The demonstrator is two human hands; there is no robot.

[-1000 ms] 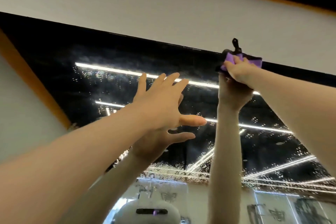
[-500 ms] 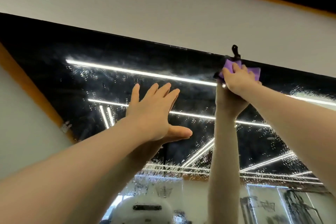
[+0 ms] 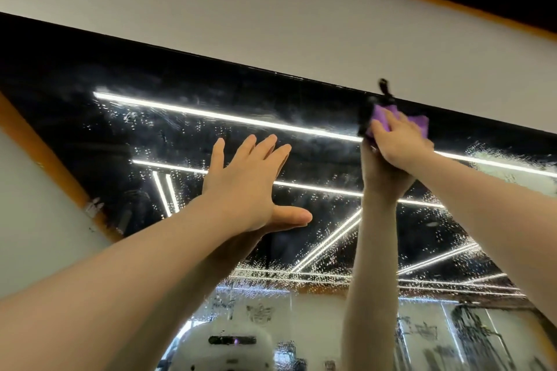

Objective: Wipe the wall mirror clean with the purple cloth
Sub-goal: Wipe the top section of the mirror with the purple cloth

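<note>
Right hand [image 3: 399,143] presses the bunched purple cloth [image 3: 417,123] against the wall mirror [image 3: 180,135] at upper right, near its top edge; left hand [image 3: 250,181], fingers spread flat, apparently braces mid-frame.

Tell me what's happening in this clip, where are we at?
A person is wiping a wall mirror. The right hand presses the purple cloth against the glass just under the mirror's top edge. The left hand is spread flat, fingers straight, at the glass further left. Water droplets cover much of the mirror lower down and to the right, so wiping is far from finished.
</note>
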